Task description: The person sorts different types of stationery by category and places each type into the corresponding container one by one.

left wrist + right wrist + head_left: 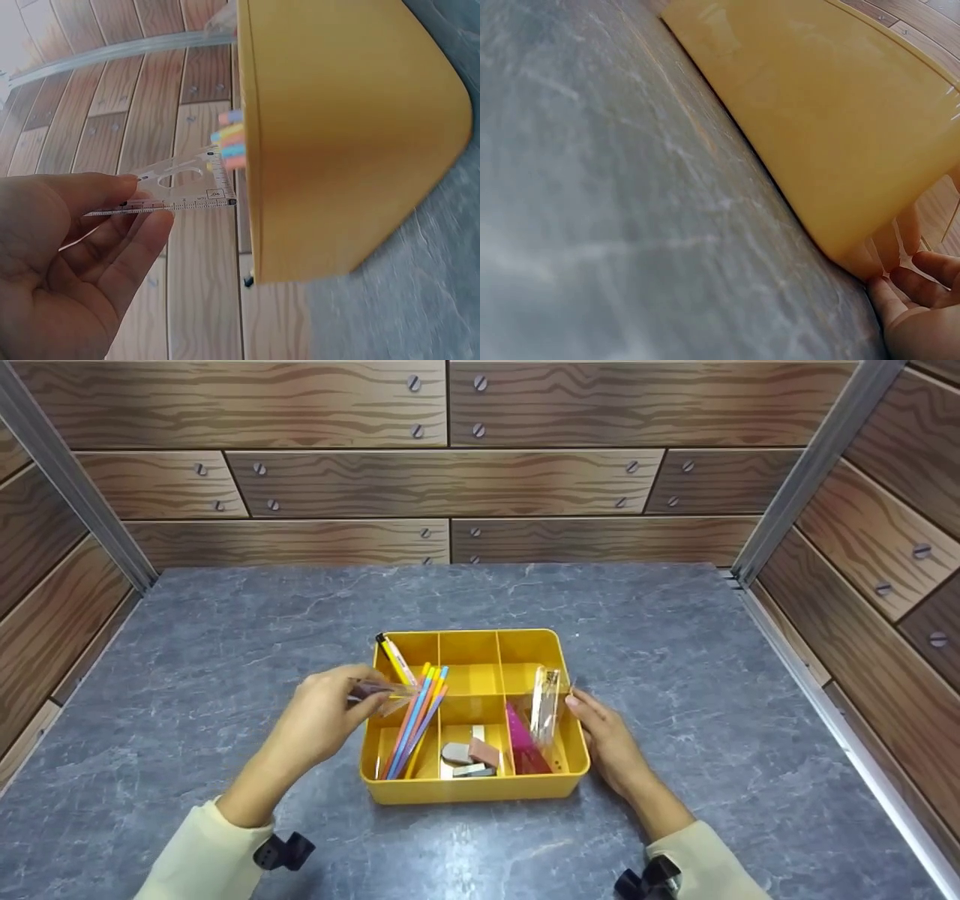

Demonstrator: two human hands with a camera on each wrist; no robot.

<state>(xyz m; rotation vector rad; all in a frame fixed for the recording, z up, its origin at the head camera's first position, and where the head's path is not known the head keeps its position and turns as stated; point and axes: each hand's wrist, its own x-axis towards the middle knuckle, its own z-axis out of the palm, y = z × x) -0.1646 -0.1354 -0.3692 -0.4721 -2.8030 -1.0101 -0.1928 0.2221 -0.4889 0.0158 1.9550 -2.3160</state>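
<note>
My left hand (319, 716) pinches a clear plastic set square (184, 180) between thumb and fingers, at the left side of a yellow divided box (472, 789). In the left wrist view, the set square's scale marks and round cutout show; its tip reaches the box's rim. Beside it, several coloured pencils (420, 724) lean in the front left compartment. My right hand (611, 742) rests its fingertips against the box's right outer wall (810, 127), holding nothing visible. The front right compartment holds a magenta set square (525, 746) and a clear packet (546, 705).
Several erasers (472, 754) lie in the front middle compartment. A yellow-and-black pen (390, 656) and a pale one lean in the back left compartment. The box stands on a grey marbled tabletop (262, 622), with wood-patterned walls (450, 484) around it.
</note>
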